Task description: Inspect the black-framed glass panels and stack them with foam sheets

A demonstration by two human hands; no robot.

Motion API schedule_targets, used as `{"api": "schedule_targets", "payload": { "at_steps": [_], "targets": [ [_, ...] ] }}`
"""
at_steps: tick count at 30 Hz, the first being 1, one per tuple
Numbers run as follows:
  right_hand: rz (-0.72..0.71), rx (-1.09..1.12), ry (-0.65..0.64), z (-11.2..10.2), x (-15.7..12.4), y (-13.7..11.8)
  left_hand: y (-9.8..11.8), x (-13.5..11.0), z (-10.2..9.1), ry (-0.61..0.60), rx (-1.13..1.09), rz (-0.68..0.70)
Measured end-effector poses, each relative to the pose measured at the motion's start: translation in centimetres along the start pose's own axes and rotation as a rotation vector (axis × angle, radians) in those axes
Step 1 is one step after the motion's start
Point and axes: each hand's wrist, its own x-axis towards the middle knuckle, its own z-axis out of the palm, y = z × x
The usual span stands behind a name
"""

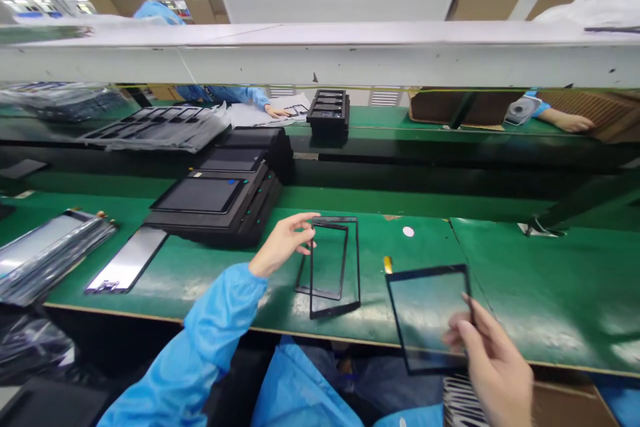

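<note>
Head camera, single view: worn on the person, faces forward and down across the green bench; close above it; shelf at 12 o'clock.

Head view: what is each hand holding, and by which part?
The left hand pinches a thin black frame at its top left corner. The right hand grips a black-edged glass panel by its right edge, near the lower corner.
</note>
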Motion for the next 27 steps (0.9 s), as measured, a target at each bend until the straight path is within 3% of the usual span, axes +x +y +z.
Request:
{"api": "schedule_targets", "payload": {
  "at_steps": [3,6,13,23,27],
  "targets": [
    [0.09,0.224,-0.248,5.3,-1.0,-2.7,0.5,-3.5,2.2,-0.022,-0.095,0.034],
    [0.116,0.303,-0.343,7.2,-1.9,-3.5,0.4,-6.0,4.2,-0.014,-0.204,0.058],
    [0.121,0.31,-0.392,6.5,-2.9,-2.6,-0.1,-7.8,6.3,0.053,-0.339,0.092],
    [0.109,0.317,-0.315,6.5,-3.8,-2.4,0.4,-8.8,7.1,0.023,-0.381,0.124],
    [0.095,0.302,-0.258,6.8,-4.2,-2.7,0.1,-9.0,7.3,-0.042,-0.407,0.058]
  ]
}}
